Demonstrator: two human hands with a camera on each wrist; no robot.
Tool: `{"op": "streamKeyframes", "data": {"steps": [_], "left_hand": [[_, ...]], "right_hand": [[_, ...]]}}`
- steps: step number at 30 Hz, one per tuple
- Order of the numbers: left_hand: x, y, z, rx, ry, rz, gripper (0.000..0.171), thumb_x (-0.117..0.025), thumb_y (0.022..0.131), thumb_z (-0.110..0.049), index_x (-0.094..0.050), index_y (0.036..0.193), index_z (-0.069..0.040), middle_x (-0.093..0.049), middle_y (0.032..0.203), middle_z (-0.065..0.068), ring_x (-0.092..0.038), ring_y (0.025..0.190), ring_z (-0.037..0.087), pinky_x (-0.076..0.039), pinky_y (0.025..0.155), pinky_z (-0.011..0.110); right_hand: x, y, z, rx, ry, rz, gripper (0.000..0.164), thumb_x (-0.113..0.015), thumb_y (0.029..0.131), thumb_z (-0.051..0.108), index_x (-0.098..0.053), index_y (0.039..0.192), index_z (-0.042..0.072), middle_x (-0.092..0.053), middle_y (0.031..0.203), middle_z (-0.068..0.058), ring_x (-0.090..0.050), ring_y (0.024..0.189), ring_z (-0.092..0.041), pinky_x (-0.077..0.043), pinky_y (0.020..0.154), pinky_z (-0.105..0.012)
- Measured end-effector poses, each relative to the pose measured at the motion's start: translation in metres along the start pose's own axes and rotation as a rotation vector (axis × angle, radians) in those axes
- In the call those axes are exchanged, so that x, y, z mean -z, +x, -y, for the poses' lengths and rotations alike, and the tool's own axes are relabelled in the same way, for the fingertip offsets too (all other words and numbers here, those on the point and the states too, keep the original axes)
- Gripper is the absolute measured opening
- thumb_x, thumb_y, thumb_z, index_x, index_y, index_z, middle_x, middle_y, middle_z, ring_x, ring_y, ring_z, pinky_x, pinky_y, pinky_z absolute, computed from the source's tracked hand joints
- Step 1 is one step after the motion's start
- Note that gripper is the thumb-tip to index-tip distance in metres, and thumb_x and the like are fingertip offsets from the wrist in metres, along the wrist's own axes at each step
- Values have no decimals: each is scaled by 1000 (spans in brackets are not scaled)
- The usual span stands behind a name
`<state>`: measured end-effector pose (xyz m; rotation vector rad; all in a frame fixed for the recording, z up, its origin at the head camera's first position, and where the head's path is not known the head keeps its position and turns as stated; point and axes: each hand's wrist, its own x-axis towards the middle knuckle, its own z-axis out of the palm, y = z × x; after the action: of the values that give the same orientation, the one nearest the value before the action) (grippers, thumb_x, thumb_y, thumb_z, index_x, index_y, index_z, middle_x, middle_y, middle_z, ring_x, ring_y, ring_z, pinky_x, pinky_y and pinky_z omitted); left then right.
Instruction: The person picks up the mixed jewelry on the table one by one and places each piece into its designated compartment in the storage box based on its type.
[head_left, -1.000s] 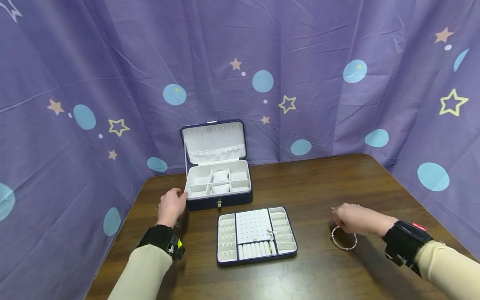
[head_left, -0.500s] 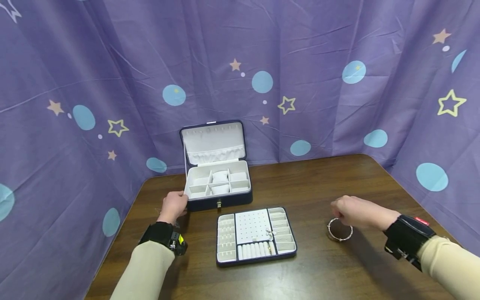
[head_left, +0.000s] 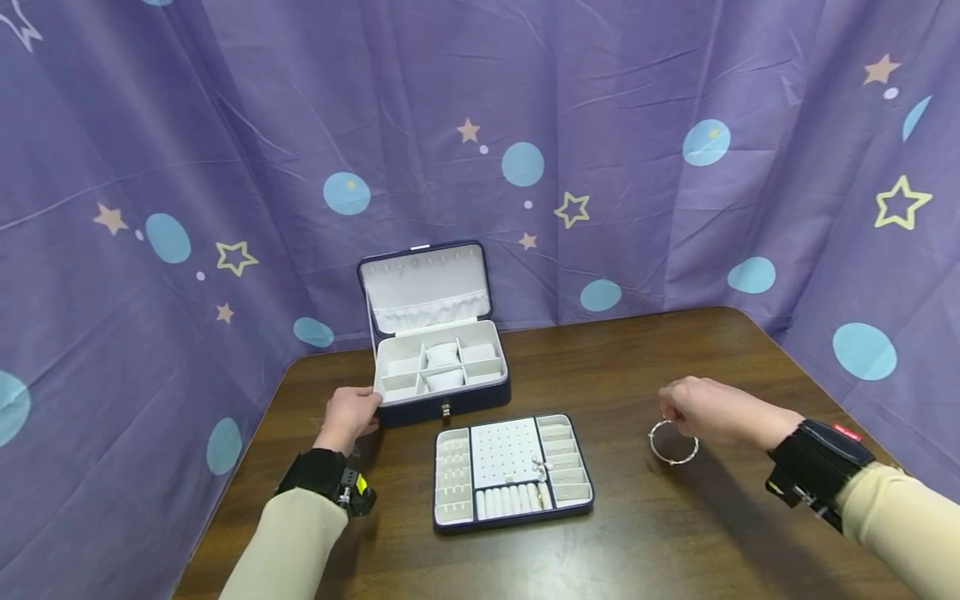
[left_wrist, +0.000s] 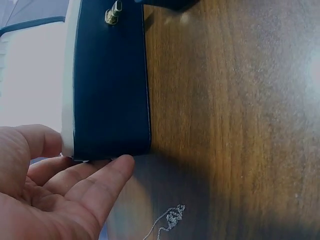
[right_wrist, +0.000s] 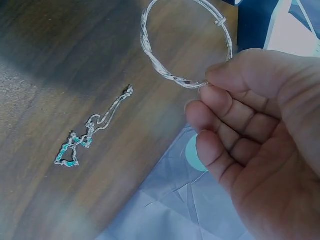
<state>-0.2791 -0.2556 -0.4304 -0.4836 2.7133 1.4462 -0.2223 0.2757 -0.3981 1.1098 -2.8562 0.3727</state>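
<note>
My right hand (head_left: 708, 407) pinches a thin silver bangle (head_left: 673, 461) between thumb and fingertips; the bangle hangs above the table. In the right wrist view, the twisted bangle (right_wrist: 156, 62) shows close up, with the other fingers loosely bent. A silver necklace with a green-edged pendant (right_wrist: 67, 155) lies on the wood near that hand. At the left, my left hand (head_left: 351, 417) touches the front left corner of an open dark blue jewelry box (head_left: 450, 407). Its thumb (left_wrist: 45, 140) meets the pale rim, and the fingers lie largely extended along the side.
A jewelry tray (head_left: 453, 527) with earrings and a ring sits before the box on the wooden table (head_left: 600, 375). A thin silver chain (left_wrist: 172, 217) lies beside the box near my left hand. A purple curtain (head_left: 622, 225) hangs behind the table.
My right hand has moved slightly away from me with the bangle. The box has shifted a little right and toward me, with my left hand at its corner. The tray stays put.
</note>
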Motion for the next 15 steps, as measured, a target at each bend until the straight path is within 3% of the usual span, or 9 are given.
{"op": "streamKeyframes", "data": {"steps": [6,15], "left_hand": [[-3,-5,-2,17,-33,-11,54,-51,93,-10,-51,143,9,-52,143,33,-67,111,38,-61,85,42],[-7,-6,-3,39,-84,3,53,-53,92,-8,-52,142,11,-53,141,33,-69,104,32,-61,85,41]], "right_hand": [[4,5,2,15,-17,-22,35,-70,72,-10,-53,70,20,-47,70,16,-42,64,1,-39,54,-21],[10,14,4,25,-42,-61,36,-70,70,-10,-50,68,20,-43,68,16,-41,63,1,-38,54,-21]]}}
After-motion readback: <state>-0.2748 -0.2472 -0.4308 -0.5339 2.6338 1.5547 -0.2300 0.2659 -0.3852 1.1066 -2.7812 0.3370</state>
